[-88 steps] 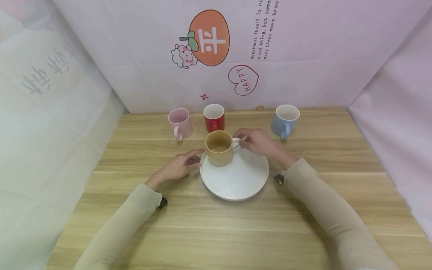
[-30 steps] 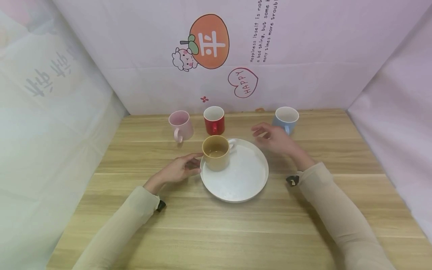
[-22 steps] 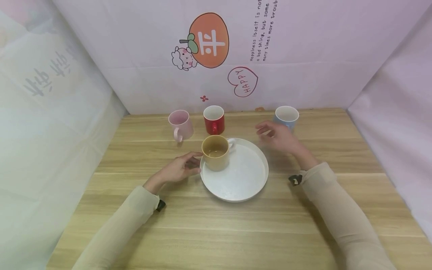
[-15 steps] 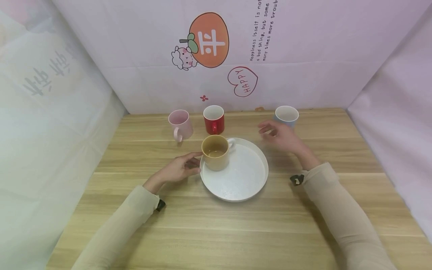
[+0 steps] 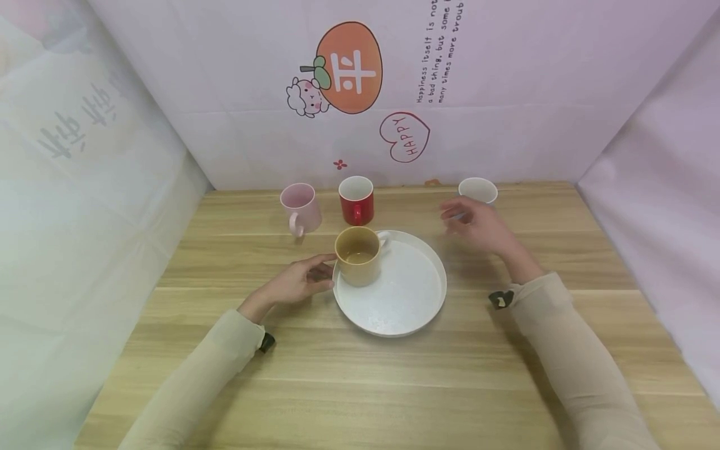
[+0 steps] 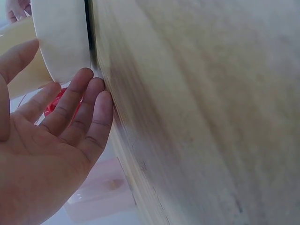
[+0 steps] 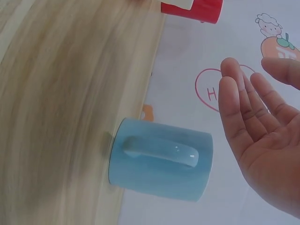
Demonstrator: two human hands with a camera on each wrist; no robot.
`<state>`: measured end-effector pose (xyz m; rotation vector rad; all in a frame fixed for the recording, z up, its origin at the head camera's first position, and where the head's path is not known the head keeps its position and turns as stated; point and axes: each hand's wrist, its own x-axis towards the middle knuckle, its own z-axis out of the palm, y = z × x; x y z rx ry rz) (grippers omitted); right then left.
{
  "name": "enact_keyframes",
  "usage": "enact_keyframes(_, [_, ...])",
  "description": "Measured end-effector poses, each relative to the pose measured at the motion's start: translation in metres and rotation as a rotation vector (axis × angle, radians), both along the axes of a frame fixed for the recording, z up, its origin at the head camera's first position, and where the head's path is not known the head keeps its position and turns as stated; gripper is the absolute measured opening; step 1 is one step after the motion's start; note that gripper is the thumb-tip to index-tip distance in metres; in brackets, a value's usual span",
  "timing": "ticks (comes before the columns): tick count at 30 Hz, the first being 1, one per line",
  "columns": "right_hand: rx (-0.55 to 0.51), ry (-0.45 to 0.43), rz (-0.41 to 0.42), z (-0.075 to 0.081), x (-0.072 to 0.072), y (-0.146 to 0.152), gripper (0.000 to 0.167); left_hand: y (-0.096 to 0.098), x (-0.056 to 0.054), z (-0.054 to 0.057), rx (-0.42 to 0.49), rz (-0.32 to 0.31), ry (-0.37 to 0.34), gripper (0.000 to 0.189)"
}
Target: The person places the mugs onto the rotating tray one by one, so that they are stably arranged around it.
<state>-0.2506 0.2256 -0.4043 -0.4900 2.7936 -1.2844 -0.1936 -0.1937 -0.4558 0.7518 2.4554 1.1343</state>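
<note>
A yellow mug (image 5: 359,269) with a white handle stands upright on the left part of a round white tray (image 5: 405,306). My left hand (image 5: 292,282) is at the tray's left edge, its fingers relaxed and slightly bent. In the left wrist view, the fingertips are at the tray's side wall (image 6: 63,37), gripping nothing. My right hand (image 5: 480,226) is in the air in front of the light blue mug (image 5: 478,189), hiding most of it in the head view. The right wrist view shows the blue mug (image 7: 159,176) whole, apart from the loosely extended fingers.
A pink mug (image 5: 306,214) and a red mug (image 5: 360,209) stand upright behind the tray, handles toward the front. All rest on a wooden table (image 5: 360,387). A printed white cloth (image 5: 253,137) rises along the back edge.
My right hand has let go of the yellow mug's handle and moved right, in front of the blue mug. The yellow mug sits slightly nearer the front left. The left hand stays at the tray.
</note>
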Motion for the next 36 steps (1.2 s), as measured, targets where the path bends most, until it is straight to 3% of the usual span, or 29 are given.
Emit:
enact_keyframes(13, [-0.027,-0.007,-0.062,0.005,0.008,0.016,0.033,0.000,0.001,0.000,0.007,-0.001,-0.008,0.059])
enact_keyframes(26, [0.055,0.006,-0.112,0.005,0.009,0.032,0.035,0.001,0.002,0.000,0.016,0.000,-0.016,0.059])
enact_keyframes(36, [0.000,0.003,-0.128,0.003,0.009,0.041,0.035,0.001,0.002,0.000,0.010,0.009,-0.021,0.059])
